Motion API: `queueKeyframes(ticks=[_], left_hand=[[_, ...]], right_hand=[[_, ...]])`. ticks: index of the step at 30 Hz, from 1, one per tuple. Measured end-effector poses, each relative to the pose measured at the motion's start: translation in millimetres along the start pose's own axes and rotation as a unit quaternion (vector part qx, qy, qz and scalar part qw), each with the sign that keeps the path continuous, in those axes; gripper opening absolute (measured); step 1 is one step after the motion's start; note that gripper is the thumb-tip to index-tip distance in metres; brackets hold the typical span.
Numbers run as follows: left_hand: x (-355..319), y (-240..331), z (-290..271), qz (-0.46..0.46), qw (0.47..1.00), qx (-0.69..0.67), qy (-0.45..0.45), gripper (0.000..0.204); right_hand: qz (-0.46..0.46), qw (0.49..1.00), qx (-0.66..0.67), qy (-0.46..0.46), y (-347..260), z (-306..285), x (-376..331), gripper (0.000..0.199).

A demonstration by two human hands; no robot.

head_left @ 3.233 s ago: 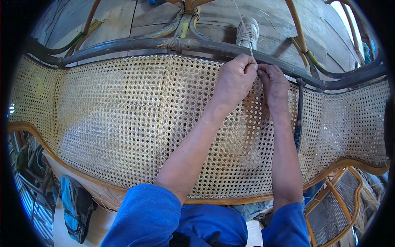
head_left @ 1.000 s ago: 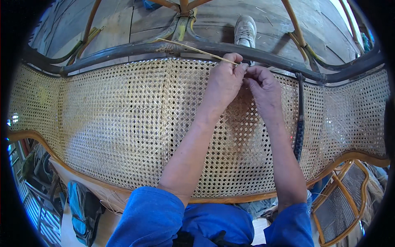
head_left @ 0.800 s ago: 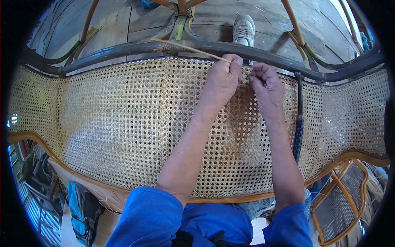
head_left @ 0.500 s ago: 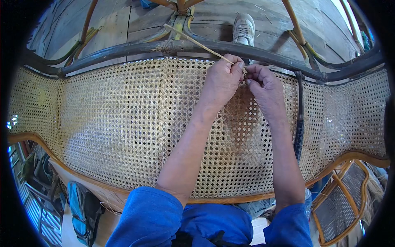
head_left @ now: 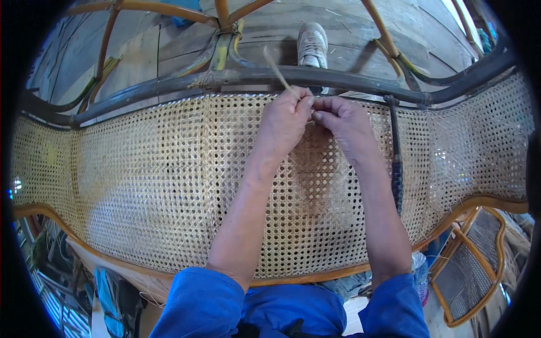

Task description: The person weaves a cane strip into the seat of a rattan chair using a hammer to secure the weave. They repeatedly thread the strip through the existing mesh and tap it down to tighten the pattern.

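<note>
A pale rattan strip sticks up from my left hand, which pinches it between thumb and fingers. My right hand is closed in a pinch right beside the left fingertips; what lies between its fingers is too small to make out. Both hands are over the far edge of a woven cane panel, close to the dark rattan pole of the frame. On the panel to the right of my right hand lies a hammer with a dark handle, its head toward the pole.
A curved brown rail borders the panel's near side. Beyond the pole stand bamboo-like legs on a plank floor, with a white shoe between. A blue and black bag is at lower left, another caned frame at lower right.
The strip's free end has swung from pointing far left to standing more upright, and it is blurred. Both hands stay close together at the panel's far edge. The whole view has shifted slightly.
</note>
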State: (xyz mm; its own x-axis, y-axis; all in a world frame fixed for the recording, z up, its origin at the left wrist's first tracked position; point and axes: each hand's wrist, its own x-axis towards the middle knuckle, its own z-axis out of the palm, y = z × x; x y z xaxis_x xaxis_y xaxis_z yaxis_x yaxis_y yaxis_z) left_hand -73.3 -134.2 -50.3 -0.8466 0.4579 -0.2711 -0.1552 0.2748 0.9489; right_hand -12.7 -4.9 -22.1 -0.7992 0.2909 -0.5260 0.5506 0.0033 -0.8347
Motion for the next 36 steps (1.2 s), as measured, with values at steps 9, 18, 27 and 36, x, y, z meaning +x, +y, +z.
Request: queueKeyframes(ticks=[9,18,27,36], left_hand=[[1,4,-2,0.007,0.989,0.103,0.103,0.017],[3,1,3,0.006,0.973,0.204,0.109,0.017],[5,-1,8,0.03,0.96,0.241,0.137,0.013],[7,-2,9,0.015,0.964,0.228,0.139,0.017]], right_hand=[[-0.148,0.975,-0.103,0.131,9,-16,0,0.016],[-0.169,0.967,-0.093,0.167,16,-15,18,0.016],[-0.18,0.958,-0.161,0.157,30,-11,30,0.013],[-0.212,0.936,-0.227,0.164,31,-6,34,0.013]])
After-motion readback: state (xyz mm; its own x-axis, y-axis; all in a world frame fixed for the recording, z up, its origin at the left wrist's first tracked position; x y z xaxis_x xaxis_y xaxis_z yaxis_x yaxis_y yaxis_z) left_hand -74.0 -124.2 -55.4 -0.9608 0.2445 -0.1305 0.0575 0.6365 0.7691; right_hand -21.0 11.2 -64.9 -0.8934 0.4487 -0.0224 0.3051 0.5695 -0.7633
